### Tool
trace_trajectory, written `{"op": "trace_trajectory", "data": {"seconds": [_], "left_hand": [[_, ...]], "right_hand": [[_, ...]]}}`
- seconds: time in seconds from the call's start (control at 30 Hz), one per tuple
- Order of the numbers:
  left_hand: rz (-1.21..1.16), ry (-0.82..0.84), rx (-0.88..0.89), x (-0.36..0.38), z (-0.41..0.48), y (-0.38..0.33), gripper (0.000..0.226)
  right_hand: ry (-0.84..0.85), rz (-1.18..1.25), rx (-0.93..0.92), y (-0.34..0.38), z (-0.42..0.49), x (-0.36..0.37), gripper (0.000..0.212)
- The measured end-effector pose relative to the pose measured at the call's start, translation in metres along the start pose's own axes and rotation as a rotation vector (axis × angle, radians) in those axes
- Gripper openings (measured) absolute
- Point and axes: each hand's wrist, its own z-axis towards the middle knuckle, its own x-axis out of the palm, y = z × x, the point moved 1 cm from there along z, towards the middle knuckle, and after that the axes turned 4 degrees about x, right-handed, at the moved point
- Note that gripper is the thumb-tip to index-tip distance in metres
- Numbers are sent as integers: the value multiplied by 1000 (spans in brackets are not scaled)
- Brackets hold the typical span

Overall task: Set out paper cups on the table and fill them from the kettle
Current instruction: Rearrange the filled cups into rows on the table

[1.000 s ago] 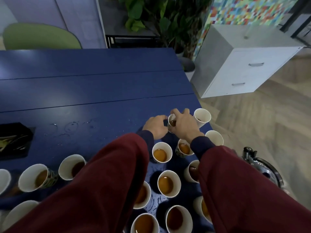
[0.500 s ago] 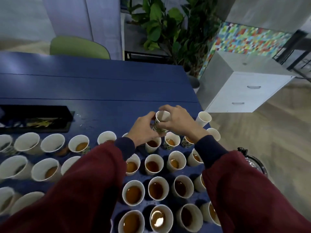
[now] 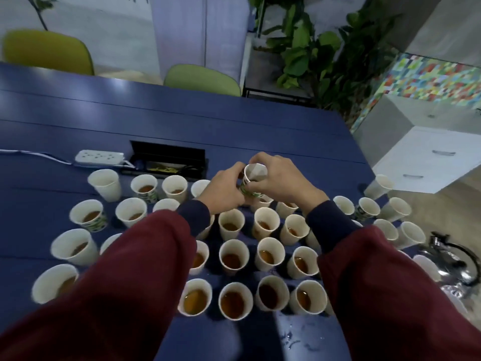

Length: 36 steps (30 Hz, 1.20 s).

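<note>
Both our hands, left hand [image 3: 223, 190] & right hand [image 3: 282, 183], have lifted one paper cup [image 3: 254, 175] off the counter [image 3: 182, 126], fingers gripping it w/ filled cups [image 3: 231, 259] below them, so prob. set out next.

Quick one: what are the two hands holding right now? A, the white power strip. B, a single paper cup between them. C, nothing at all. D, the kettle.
B: the left hand and right hand both grip one paper cup above the filled cups, while the kettle sits untouched.
</note>
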Motion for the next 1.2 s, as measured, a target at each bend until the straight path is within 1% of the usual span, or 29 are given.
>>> {"op": "trace_trajectory", "data": {"seconds": [0.13,0.2,0.3,0.37,0.53,0.73,0.87,0.93,0.97,1.07,1.2], "left_hand": [[69,-3,-15,-58,-38,23,54],[97,-18,-22,-87,-57,35,54],[124,-57,-56,-120,-82,53,62],[141,-89,-76,-136,-97,63,68],[103,-204,-140,-169,-137,89,56],[40,-222,-271,-223,-195,104,42],[-86,-327,-342,-260,-224,116,34],[-157,-344,-396,-274,-240,126,20],[-162,-335,-407,-281,-248,133,19],[-113,-312,-403,-303,-271,160,24],[-73,-283,-451,-319,-299,200,15]], "right_hand": [[-1,14,-47,58,1,33,53],[-9,31,-79,86,2,50,57],[-6,50,-135,119,6,72,69],[0,63,-176,136,10,86,69],[38,62,-299,175,25,117,64],[129,34,-388,232,24,159,69],[145,59,-393,269,21,186,68],[171,66,-376,287,18,205,68],[180,69,-361,296,17,215,68],[203,74,-322,323,9,248,68],[250,73,-277,348,-8,303,67]]}}
